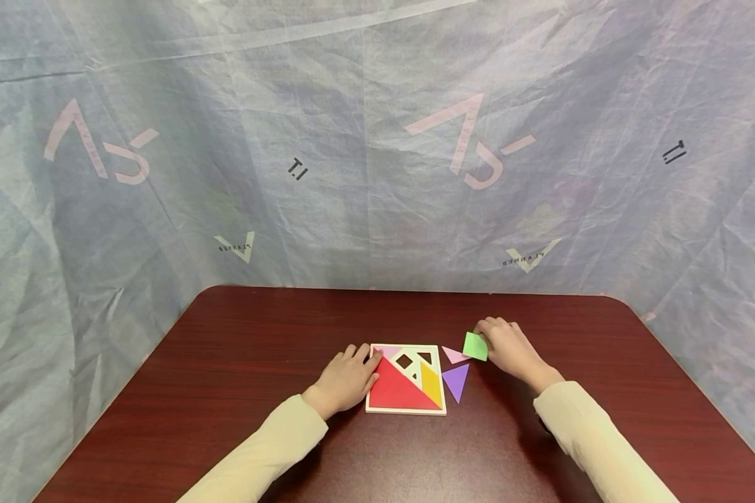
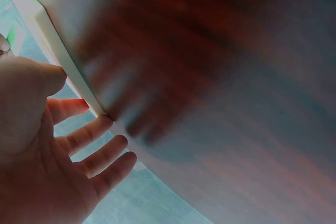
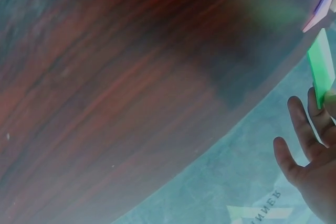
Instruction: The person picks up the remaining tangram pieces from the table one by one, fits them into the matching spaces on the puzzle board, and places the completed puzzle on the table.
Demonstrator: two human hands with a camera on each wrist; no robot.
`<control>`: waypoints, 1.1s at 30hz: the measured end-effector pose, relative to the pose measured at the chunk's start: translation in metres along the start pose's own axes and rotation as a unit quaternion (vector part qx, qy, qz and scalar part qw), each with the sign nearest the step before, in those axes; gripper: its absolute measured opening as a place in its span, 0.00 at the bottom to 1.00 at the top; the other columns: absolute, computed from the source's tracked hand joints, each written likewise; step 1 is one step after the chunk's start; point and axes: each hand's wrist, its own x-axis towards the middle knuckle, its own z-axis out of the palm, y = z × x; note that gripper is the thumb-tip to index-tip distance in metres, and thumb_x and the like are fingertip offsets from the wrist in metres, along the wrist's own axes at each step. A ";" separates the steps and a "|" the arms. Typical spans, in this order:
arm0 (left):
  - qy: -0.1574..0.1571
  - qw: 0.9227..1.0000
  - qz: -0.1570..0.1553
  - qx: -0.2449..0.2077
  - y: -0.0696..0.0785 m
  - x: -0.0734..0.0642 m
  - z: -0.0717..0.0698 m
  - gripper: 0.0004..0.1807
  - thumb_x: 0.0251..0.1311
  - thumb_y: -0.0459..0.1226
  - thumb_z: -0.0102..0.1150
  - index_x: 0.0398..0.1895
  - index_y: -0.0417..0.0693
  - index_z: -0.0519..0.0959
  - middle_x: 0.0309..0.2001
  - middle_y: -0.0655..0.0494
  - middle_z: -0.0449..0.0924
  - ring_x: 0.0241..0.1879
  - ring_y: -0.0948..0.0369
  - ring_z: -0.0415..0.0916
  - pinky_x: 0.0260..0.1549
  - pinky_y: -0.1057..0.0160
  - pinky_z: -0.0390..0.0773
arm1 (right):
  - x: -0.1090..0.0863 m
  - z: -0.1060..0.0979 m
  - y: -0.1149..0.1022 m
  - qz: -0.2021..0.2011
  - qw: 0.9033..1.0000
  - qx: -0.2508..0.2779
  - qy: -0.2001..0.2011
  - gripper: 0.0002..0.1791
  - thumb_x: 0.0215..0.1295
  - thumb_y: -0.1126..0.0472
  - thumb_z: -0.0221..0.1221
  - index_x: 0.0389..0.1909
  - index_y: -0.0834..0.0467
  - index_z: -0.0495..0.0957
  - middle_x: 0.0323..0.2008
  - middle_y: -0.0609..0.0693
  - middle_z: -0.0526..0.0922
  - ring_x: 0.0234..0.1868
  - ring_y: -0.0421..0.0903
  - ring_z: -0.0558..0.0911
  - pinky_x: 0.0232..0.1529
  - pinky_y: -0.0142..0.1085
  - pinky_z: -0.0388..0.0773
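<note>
A white tangram tray (image 1: 405, 411) lies on the table, holding two big triangles, one red (image 1: 395, 388), a yellow parallelogram (image 1: 430, 384) and a pink piece (image 1: 388, 351); dark recesses show in its upper right part. My left hand (image 1: 347, 377) rests at the tray's left edge, fingertips over the rim. In the left wrist view its fingers (image 2: 100, 156) are spread and fairly straight along the tray's side. Between thumb and fingers, my right hand (image 1: 508, 349) pinches a green square (image 1: 475, 346), which appears raised and tilted in the right wrist view.
A pink triangle (image 1: 454, 355) and a purple triangle (image 1: 456, 381) lie just right of the tray, beneath and left of the green square. The dark red wooden table (image 1: 258, 335) ends at a grey printed cloth (image 1: 352, 209) hanging behind and at both sides.
</note>
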 end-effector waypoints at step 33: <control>-0.001 1.000 -0.002 -0.001 0.001 0.000 -0.003 0.22 0.64 0.47 0.46 0.59 0.50 0.71 0.50 0.49 0.69 0.46 0.53 0.69 0.43 0.57 0.73 | 0.009 0.006 -0.041 -0.061 0.997 0.033 0.016 0.25 0.45 0.79 0.54 0.44 0.54 0.78 0.30 0.47 0.76 0.35 0.47 0.76 0.33 0.41 0.67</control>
